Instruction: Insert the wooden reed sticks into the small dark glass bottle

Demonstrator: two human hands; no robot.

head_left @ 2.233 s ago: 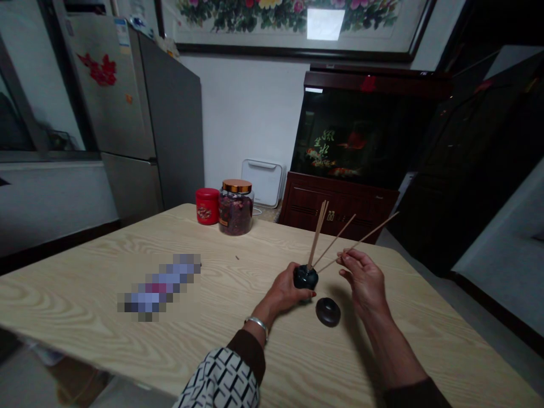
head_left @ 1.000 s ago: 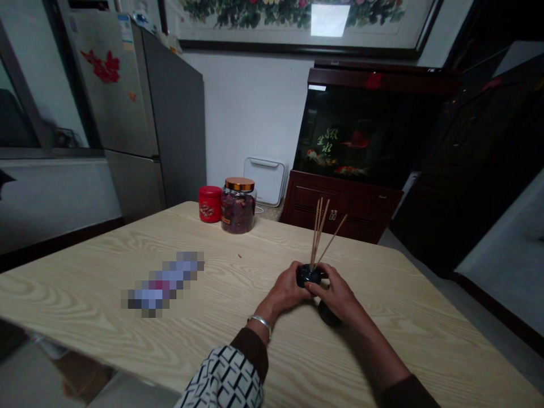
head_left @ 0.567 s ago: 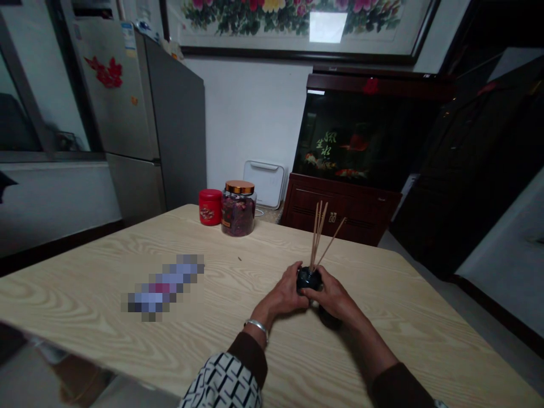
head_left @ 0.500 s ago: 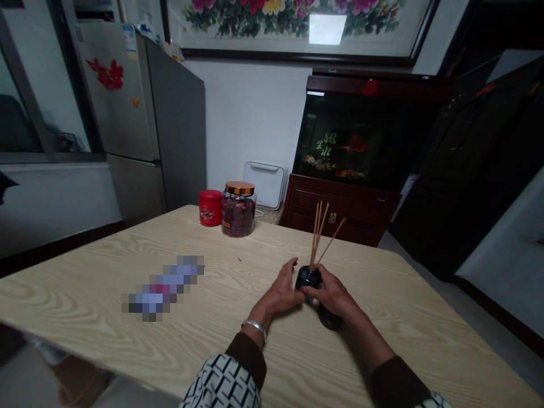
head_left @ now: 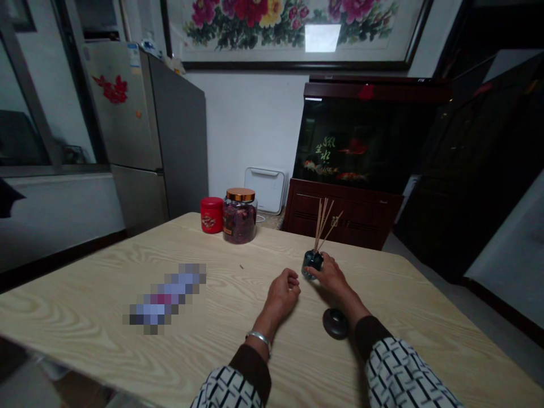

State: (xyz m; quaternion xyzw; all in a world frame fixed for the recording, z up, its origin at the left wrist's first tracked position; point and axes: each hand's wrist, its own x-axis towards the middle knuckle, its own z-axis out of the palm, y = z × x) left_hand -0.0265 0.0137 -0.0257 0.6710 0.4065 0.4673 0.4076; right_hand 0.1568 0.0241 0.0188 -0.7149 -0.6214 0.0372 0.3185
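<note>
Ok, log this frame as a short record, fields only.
left hand: curled, holding nothing
right hand: fingers against dark glossy reed diffuser bottle
reed sticks: standing in bottle, fanned
nearby: dark round disc on wooden table, below right hand
farther: red tin, copper-lidded jar of dried flowers

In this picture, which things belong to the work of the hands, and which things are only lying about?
Part of the work:
right hand, holding small dark bottle
wooden sticks, standing in the bottle
left hand, curled, holding nothing
round dark disc

Only lying about:
red tin
glass jar
blurred object
</note>
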